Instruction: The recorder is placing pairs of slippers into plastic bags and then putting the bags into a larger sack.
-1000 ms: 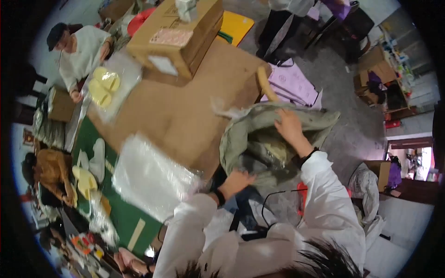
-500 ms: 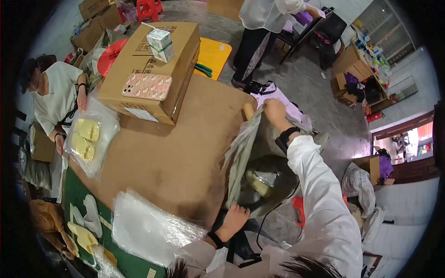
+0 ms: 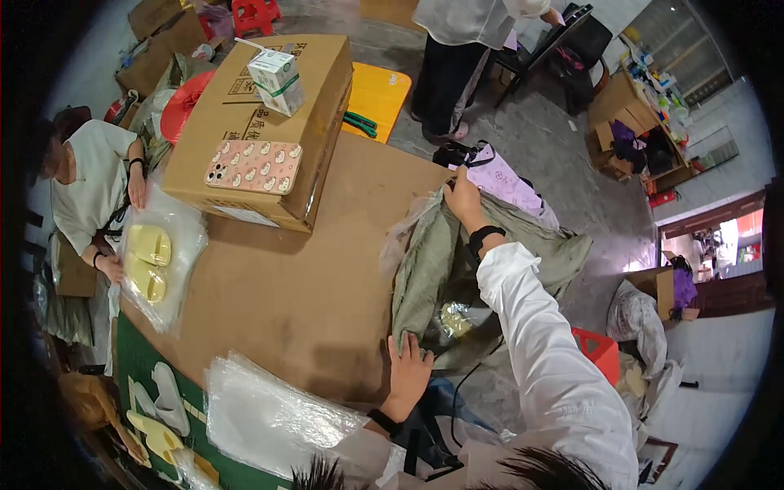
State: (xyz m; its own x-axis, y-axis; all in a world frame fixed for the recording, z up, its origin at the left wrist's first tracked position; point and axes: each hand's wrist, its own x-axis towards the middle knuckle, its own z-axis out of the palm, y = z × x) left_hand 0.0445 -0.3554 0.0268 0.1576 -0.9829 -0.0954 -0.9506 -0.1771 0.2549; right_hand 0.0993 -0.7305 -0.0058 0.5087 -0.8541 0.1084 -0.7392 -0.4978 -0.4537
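Observation:
A grey-green woven sack (image 3: 425,265) hangs with its mouth spread at the table's right edge. My right hand (image 3: 464,202) is closed on the far part of its rim, arm stretched forward. At the near end of the rim, my left hand (image 3: 410,377) has its fingers over the sack's edge, the thumb partly hidden. Inside the sack lies something yellow in clear plastic (image 3: 457,320), mostly hidden by the cloth and my right arm. A stack of clear plastic bags (image 3: 273,416) lies to the left of my left forearm.
On the brown tabletop (image 3: 286,286) stands a carton (image 3: 188,167) bearing a drink box (image 3: 276,82) and a patterned phone (image 3: 255,167). A co-worker at left touches bagged yellow slippers (image 3: 149,263). Other slippers (image 3: 170,398) lie on a green mat (image 3: 237,465). A lilac bag (image 3: 506,180) sits beyond the sack.
My right hand has moved slightly left with the sack's rim, and the cloth now spreads wider to the right. My left hand has shifted slightly left. Less of the sack's contents shows.

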